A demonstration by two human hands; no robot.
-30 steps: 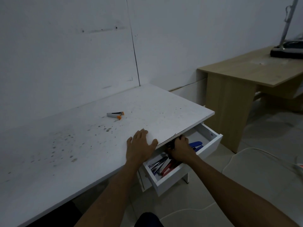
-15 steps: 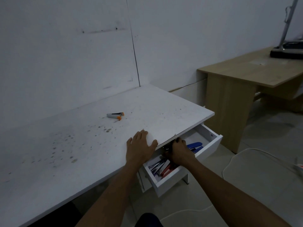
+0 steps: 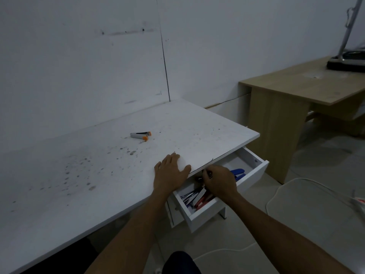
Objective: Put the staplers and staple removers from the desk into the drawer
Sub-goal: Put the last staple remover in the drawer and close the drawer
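Observation:
One staple remover (image 3: 140, 135), white with orange tips, lies alone on the white desk (image 3: 79, 175), well behind my hands. The white drawer (image 3: 209, 212) under the desk's right end stands pulled out. In it lie a blue stapler (image 3: 238, 172), a red one (image 3: 201, 201) and several metal and white pieces. My right hand (image 3: 221, 181) is inside the drawer just below the desk edge, fingers curled around a small dark stapler (image 3: 208, 173) that is mostly hidden. My left hand (image 3: 170, 172) rests flat on the desk edge, fingers spread.
A wooden table (image 3: 296, 89) stands to the right with a dark device (image 3: 345, 62) on it. White cables (image 3: 286, 186) trail over the tiled floor beside the drawer. The desk is stained with dark spots and backs onto a white wall.
My right hand has shifted a little left and up inside the drawer, towards the desk edge. The left hand and the staple remover on the desk have not moved.

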